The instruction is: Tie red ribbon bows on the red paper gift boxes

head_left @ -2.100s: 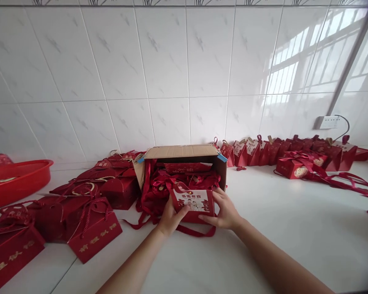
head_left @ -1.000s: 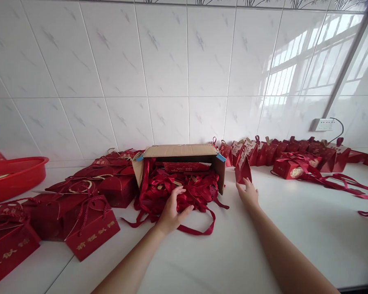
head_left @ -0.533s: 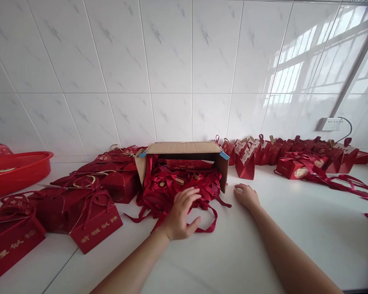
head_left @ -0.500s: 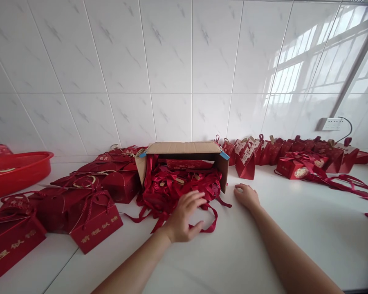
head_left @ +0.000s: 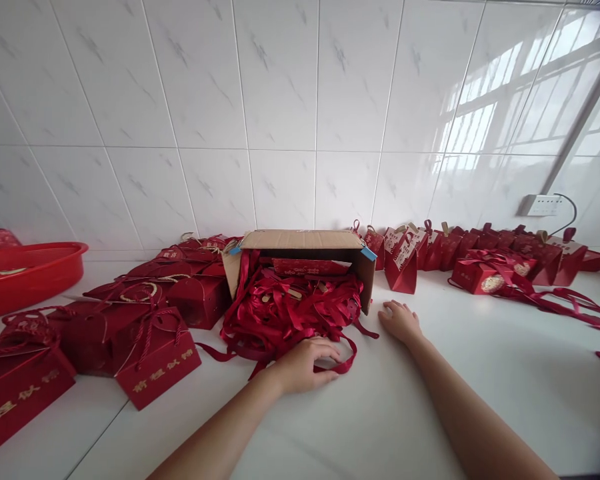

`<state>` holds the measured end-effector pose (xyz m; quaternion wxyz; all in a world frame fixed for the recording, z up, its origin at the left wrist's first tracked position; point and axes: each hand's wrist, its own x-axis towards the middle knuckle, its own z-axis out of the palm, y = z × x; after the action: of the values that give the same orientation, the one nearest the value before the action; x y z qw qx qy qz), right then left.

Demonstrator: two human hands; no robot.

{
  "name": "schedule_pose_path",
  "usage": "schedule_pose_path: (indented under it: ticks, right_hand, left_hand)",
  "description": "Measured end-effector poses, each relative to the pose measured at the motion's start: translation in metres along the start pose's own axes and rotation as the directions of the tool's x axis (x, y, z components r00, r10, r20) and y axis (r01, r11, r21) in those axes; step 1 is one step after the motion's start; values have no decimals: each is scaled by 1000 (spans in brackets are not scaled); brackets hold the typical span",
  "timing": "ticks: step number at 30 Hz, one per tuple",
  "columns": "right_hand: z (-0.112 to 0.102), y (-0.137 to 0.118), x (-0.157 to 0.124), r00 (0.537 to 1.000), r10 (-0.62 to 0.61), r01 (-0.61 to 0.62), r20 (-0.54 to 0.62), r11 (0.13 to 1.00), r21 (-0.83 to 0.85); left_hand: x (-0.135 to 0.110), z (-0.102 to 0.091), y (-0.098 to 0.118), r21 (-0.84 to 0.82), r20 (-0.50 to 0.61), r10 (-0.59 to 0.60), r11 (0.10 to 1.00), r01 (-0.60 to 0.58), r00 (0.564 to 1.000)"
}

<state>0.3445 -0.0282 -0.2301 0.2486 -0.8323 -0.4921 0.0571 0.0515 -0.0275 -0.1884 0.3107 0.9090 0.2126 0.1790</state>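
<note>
Wall point(head_left: 280, 87): glossy white tiles point(head_left: 350, 73), grey marbled veining
Bench point(head_left: 360, 427): white top, dark seam point(head_left: 98, 440) at lower left
Window reflection point(head_left: 473, 127): bright barred panes on right-hand tiles
Socket block point(head_left: 539, 205): white, dark cable point(head_left: 575, 212) alongside

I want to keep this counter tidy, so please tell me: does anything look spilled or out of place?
Yes: red ribbons spill from the open cardboard box onto the white counter, one loop lying by the left hand. Their loose tangle looks untidy.
</note>
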Motion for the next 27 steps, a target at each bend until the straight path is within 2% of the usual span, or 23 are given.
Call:
schedule_pose_path:
  ticks: [5,10,13,17,20,23,27]
  right_hand:
    - [-3,-16,-9,999,-45,45,-5,993,107]
    - [-3,-36,-21,977,-211,196,20,939,281]
    - [-1,-40,-26,963,-267,241,32,911,335]
    - [0,-42,-25,971,-237,220,8,914,339]
    - [0,-46,-21,980,-197,195,-22,934,300]
    - [0,-50,-17,982,-183,189,-48,945,267]
    - [3,-48,-11,974,-221,227,-54,935,272]
  left_hand:
    - [-4,-10,5,115,-30,12,993,-8,999]
    - [-7,-16,14,181,-44,57,982,-48,997]
    - [-7,-15,16,242,-15,2,970,2,1000]
    - [-6,-16,18,404,-36,-153,902,155,987]
    - [-7,-18,24,540,-109,-322,775,327,941]
    - [-8,-20,31,609,-167,-482,635,475,860]
    - [-11,-20,30,598,-111,-645,564,569,756]
